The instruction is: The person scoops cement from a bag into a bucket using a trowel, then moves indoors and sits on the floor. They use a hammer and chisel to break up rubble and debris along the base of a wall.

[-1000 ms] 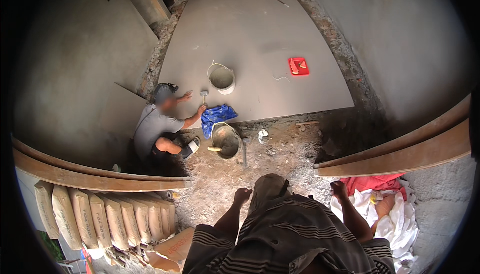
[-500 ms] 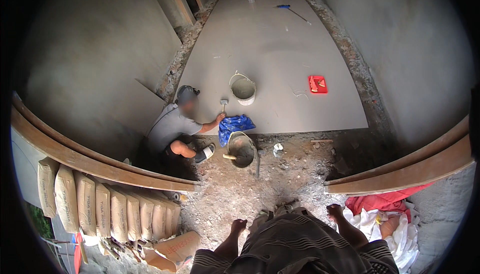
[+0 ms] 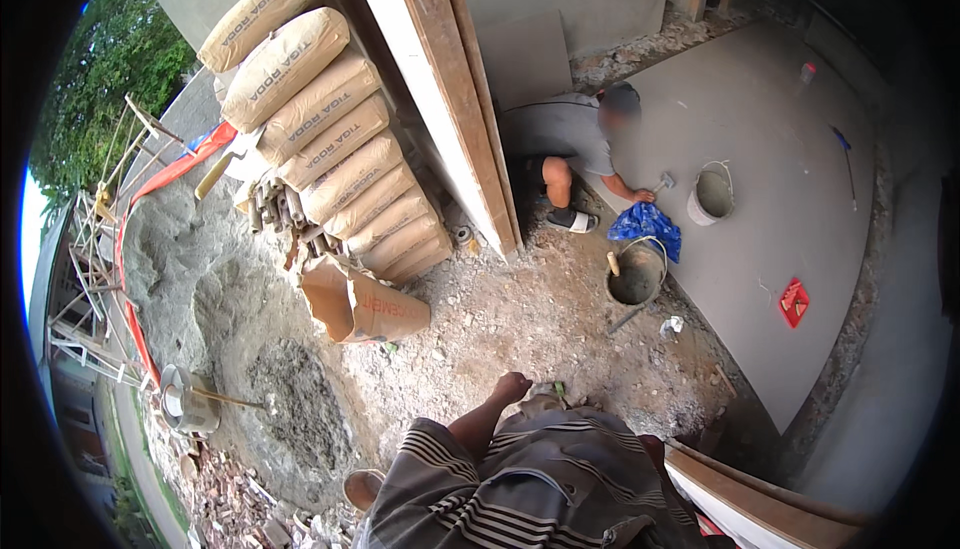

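My left hand (image 3: 512, 387) hangs in front of my body above the rubble-strewn ground, fingers curled in and nothing seen in them. My right hand is out of sight, on the side where my striped shirt and a wooden door frame (image 3: 745, 489) lie. Past my left hand stands a bucket (image 3: 635, 274) with a wooden-handled tool in it. Beside that bucket a crouching person (image 3: 575, 139) grips a mallet (image 3: 665, 181) next to a crumpled blue cloth (image 3: 648, 232).
Leftward lean several paper sacks (image 3: 320, 134), with an opened sack (image 3: 385, 304) nearer me. Beyond them lie a sand heap (image 3: 190, 259), wet grey mix (image 3: 300, 409) and a white bucket (image 3: 190, 399). Grey flooring (image 3: 740, 99) carries another bucket (image 3: 712, 194) and a red tray (image 3: 793, 304).
My view has swung left, bringing the sand heap, wet mix and outdoors into sight. My right hand has dropped from view. The crouching person keeps about the same pose.
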A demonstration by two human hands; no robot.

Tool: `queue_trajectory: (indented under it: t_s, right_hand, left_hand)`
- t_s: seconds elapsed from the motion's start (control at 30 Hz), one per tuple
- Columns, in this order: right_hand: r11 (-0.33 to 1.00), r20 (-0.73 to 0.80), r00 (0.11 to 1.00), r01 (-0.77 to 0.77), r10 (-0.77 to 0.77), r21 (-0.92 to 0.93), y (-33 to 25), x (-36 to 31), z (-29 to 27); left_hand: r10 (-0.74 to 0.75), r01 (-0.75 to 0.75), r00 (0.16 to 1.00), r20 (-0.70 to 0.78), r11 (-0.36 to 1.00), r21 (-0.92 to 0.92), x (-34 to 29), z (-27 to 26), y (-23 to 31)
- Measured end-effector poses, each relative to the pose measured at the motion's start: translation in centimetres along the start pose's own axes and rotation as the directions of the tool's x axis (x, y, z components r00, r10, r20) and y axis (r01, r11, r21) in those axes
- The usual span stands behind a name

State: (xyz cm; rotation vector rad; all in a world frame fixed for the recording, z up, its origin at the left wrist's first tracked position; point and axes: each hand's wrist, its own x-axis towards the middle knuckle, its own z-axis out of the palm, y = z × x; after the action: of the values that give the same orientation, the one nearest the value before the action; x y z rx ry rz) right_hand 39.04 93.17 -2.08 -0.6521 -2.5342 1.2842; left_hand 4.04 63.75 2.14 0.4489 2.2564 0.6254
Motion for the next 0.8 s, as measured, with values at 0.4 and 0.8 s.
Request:
queue_trajectory:
  t_s: [0.4,0.8]
  right_hand:
    - [0.594,0.332,0.661,-0.75,0.673,0.29,-7.4,11.4,-2.4]
    - [0.868,0.37,0.801,-0.496,0.47,-0.028,-10.5,11.9,-0.5]
  left_hand:
    - [-0.439,0.439,0.899,0.016,0.899,-0.002,-7.5,3.9,-13.5]
    - [-0.3,0.271,0.954,-0.033,0.9,-0.341,-4.1,-0.7,-7.3]
